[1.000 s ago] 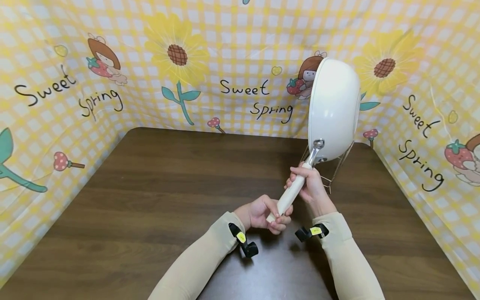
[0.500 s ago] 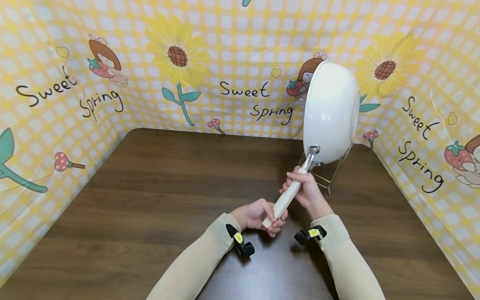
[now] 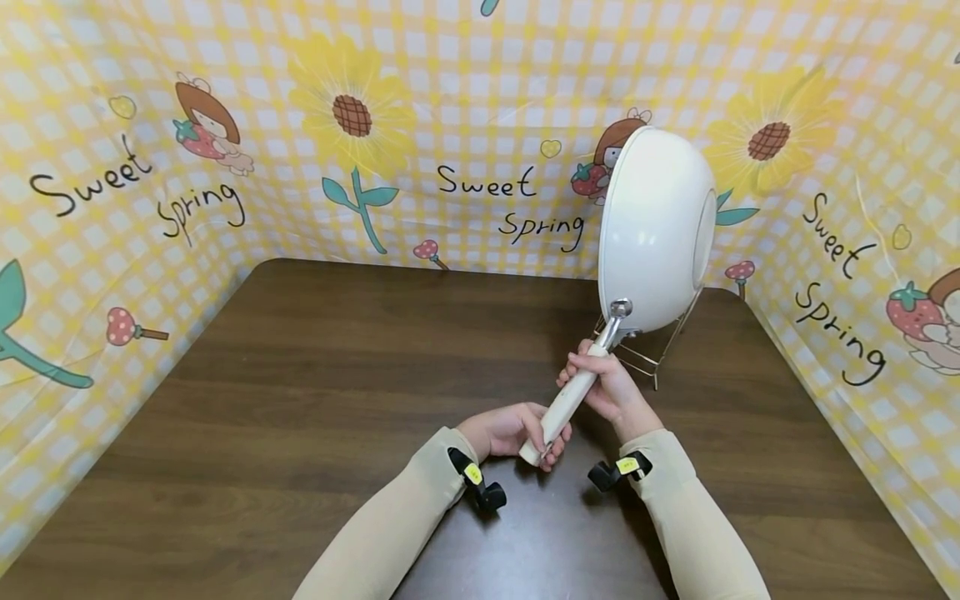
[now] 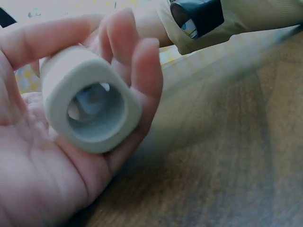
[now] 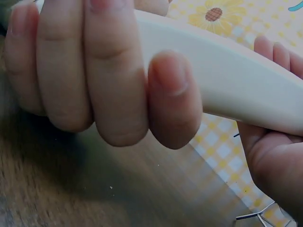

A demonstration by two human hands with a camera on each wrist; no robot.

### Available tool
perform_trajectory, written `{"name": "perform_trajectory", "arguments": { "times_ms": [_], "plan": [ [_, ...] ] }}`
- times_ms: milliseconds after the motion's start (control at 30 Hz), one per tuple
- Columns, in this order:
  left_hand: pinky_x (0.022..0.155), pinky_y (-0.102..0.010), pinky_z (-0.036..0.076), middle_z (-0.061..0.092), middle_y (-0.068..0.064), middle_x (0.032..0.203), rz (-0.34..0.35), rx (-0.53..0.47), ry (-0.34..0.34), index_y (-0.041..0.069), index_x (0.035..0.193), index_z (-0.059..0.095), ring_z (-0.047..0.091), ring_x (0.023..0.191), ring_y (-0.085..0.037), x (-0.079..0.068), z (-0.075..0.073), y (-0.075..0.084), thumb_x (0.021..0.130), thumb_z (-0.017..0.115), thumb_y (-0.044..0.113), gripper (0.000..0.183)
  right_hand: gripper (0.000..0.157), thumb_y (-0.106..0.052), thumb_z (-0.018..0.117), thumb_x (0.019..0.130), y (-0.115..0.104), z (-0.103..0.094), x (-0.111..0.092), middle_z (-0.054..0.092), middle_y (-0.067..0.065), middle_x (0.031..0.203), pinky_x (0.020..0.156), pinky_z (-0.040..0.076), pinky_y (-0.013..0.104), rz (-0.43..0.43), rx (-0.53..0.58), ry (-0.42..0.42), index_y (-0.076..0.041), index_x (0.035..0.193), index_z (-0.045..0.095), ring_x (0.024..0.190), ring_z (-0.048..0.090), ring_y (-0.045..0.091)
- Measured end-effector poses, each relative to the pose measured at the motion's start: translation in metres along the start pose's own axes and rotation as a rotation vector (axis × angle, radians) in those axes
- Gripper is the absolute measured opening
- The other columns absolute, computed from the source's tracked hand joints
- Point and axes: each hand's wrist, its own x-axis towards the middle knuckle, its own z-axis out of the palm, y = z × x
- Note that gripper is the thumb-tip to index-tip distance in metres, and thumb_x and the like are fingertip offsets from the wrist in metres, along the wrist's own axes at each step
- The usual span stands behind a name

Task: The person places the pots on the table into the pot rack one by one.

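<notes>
A deep white frying pan (image 3: 652, 233) is tipped on its side in the head view, its outer wall and base facing right. Its pale handle (image 3: 566, 404) slopes down to the left. My right hand (image 3: 615, 396) grips the handle close to the metal joint. Lower down, my left hand (image 3: 506, 429) holds the handle's end between thumb and curled fingers. The left wrist view looks straight at the hollow handle tip (image 4: 59, 116) in that hand. Curled fingers (image 5: 116, 80) lie across the handle in the right wrist view. The pan's inside is hidden.
Behind and below the pan, a thin wire rack (image 3: 657, 367) stands on the dark wooden table (image 3: 337, 350); the pan partly hides it. A yellow checked cloth (image 3: 480, 108) hangs around the back and sides of the table.
The pan has shifted slightly left and down, and more of its round base shows. Both hands have moved a little left with the handle, keeping their grip.
</notes>
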Motion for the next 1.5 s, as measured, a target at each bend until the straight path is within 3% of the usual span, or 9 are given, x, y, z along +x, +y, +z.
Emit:
{"name": "perform_trajectory", "arguments": {
  "times_ms": [300,633,800,933,1333,1500],
  "plan": [
    [0.071,-0.034,0.050,0.060,-0.007,0.079,0.021,0.011,0.022,-0.003,0.102,0.045,0.059,0.071,-0.018,0.002,-0.001,0.001,0.059,0.044,-0.020,0.046,0.029,0.009,0.035,0.090,0.002,-0.003,-0.003,0.060,0.008,0.069,0.073,0.048,0.035,0.050,0.018,-0.009,-0.009,0.083,0.056,0.067,0.058,0.021],
    [0.078,-0.040,0.051,0.062,-0.010,0.086,0.078,0.065,0.071,-0.016,0.113,0.040,0.063,0.080,-0.020,0.002,-0.003,0.000,0.071,0.050,-0.019,0.043,0.033,0.010,0.031,0.091,0.005,-0.007,-0.003,0.064,0.010,0.078,0.078,0.050,0.038,0.036,0.020,-0.063,-0.008,0.086,0.058,0.075,0.064,0.022],
    [0.078,-0.033,0.050,0.064,-0.011,0.091,0.111,0.131,0.069,-0.019,0.116,0.039,0.064,0.084,-0.020,0.003,-0.004,0.000,0.075,0.053,-0.018,0.043,0.029,0.009,0.035,0.091,0.005,-0.008,-0.002,0.066,0.011,0.087,0.080,0.050,0.041,0.030,0.025,-0.085,-0.007,0.089,0.059,0.080,0.066,0.022],
    [0.081,-0.035,0.050,0.064,-0.011,0.093,0.113,0.106,0.074,-0.020,0.118,0.038,0.064,0.086,-0.020,0.002,-0.005,0.001,0.078,0.052,-0.017,0.042,0.024,0.008,0.040,0.090,0.004,-0.009,-0.003,0.066,0.011,0.089,0.082,0.049,0.042,0.040,0.014,-0.086,-0.007,0.094,0.058,0.081,0.066,0.023],
    [0.083,-0.041,0.049,0.063,-0.013,0.095,0.103,0.081,0.114,-0.020,0.122,0.036,0.064,0.086,-0.022,0.001,-0.002,0.003,0.082,0.051,-0.012,0.044,0.022,0.003,0.043,0.091,-0.005,-0.016,-0.008,0.067,0.013,0.095,0.084,0.048,0.042,0.075,-0.092,-0.106,-0.005,0.108,0.052,0.090,0.064,0.029],
    [0.078,-0.036,0.051,0.064,-0.019,0.099,0.053,0.236,0.188,-0.013,0.118,0.044,0.064,0.085,-0.021,-0.007,-0.001,0.008,0.085,0.057,-0.001,0.037,0.030,0.004,0.038,0.092,-0.017,-0.023,-0.012,0.064,0.014,0.106,0.084,0.048,0.039,0.128,-0.222,-0.197,-0.002,0.120,0.043,0.101,0.060,0.030]
  ]
}}
